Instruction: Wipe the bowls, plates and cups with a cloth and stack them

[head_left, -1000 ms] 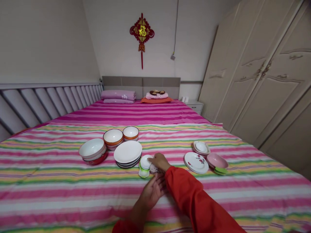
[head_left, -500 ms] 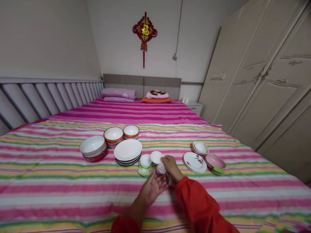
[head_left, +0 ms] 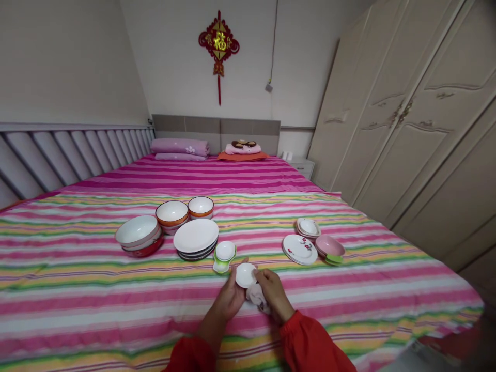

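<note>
A small white dish (head_left: 245,275) is held in front of me above the striped cover. My left hand (head_left: 231,298) cradles it from the left, with fingers behind and under it. My right hand (head_left: 271,292) grips a pale, crumpled cloth (head_left: 256,295), and its fingertips meet the dish's right rim. Just beyond the hands, a small white bowl (head_left: 225,251) sits on a green-and-white dish (head_left: 222,266). Left of that is a stack of white plates with dark rims (head_left: 196,237).
Stacked bowls (head_left: 137,231), including orange-banded ones (head_left: 172,213), stand at left. To the right are flower-patterned plates (head_left: 299,250), a pink bowl (head_left: 330,246) with a green piece (head_left: 334,260), and a white bowl (head_left: 308,226) on square dishes. A wardrobe (head_left: 403,124) lines the right side.
My right hand has brought the white dish down towards me, away from the small bowl. My left hand, open before, has risen and now holds the dish. The camera view has shifted slightly.
</note>
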A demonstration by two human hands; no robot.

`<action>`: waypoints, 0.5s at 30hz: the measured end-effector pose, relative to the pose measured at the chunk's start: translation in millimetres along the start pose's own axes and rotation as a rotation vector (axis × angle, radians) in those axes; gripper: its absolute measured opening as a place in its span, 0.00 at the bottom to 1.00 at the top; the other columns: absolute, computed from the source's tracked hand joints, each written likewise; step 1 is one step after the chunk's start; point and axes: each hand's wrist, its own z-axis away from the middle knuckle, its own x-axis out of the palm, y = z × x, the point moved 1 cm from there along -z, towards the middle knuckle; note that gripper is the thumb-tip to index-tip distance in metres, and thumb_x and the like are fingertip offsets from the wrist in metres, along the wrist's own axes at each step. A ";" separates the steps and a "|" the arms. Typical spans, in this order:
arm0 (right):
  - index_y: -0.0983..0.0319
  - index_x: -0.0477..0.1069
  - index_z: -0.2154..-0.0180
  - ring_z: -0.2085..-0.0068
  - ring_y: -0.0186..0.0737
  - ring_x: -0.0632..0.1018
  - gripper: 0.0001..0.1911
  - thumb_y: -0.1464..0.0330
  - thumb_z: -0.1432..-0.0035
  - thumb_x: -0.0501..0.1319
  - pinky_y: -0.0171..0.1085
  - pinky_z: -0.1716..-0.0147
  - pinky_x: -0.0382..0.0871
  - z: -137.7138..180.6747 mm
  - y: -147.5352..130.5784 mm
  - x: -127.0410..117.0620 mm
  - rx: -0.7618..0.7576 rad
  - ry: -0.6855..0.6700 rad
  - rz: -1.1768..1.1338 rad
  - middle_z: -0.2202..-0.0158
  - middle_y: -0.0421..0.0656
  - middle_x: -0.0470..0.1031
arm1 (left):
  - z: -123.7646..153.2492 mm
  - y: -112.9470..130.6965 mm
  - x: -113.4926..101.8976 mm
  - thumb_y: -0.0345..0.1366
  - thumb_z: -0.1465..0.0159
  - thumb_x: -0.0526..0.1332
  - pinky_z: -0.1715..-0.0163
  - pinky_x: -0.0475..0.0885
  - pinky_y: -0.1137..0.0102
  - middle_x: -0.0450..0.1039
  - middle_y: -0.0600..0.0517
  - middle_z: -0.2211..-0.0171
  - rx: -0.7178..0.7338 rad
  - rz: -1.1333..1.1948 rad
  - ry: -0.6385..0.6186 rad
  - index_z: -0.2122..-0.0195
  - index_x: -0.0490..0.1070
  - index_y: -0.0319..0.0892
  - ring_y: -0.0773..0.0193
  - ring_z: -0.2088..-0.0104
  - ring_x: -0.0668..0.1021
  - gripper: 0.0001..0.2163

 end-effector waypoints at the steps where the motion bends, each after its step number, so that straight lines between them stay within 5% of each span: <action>1: 0.60 0.56 0.84 0.81 0.29 0.60 0.25 0.52 0.60 0.66 0.30 0.83 0.52 2.2 -3.9 -2.8 0.024 0.030 -0.065 0.85 0.33 0.56 | 1.0 0.7 0.3 0.50 0.36 0.54 0.46 0.65 0.62 0.76 0.45 0.54 -0.007 0.001 0.001 0.39 0.59 0.44 0.59 0.53 0.77 0.27; 7: 0.60 0.61 0.74 0.81 0.32 0.67 0.21 0.52 0.55 0.67 0.31 0.81 0.61 6.7 -33.4 -23.2 0.038 0.222 -0.325 0.82 0.33 0.64 | 3.3 3.2 -0.8 0.57 0.40 0.53 0.53 0.70 0.54 0.76 0.45 0.57 -0.047 -0.026 0.063 0.38 0.58 0.47 0.56 0.57 0.78 0.32; 11: 0.61 0.66 0.66 0.71 0.36 0.72 0.17 0.60 0.56 0.68 0.34 0.71 0.67 8.0 -36.4 -12.0 -0.167 0.239 -0.132 0.72 0.37 0.70 | 1.1 1.7 0.8 0.55 0.39 0.52 0.51 0.70 0.58 0.73 0.45 0.50 -0.034 -0.026 0.059 0.39 0.59 0.48 0.56 0.53 0.76 0.29; 15: 0.60 0.67 0.70 0.62 0.41 0.72 0.06 0.67 0.51 0.63 0.39 0.61 0.67 16.5 -20.4 16.3 -0.464 0.190 0.151 0.66 0.41 0.69 | 0.5 0.4 5.1 0.54 0.37 0.51 0.45 0.65 0.61 0.73 0.44 0.49 -0.015 0.001 0.004 0.39 0.60 0.46 0.57 0.48 0.74 0.28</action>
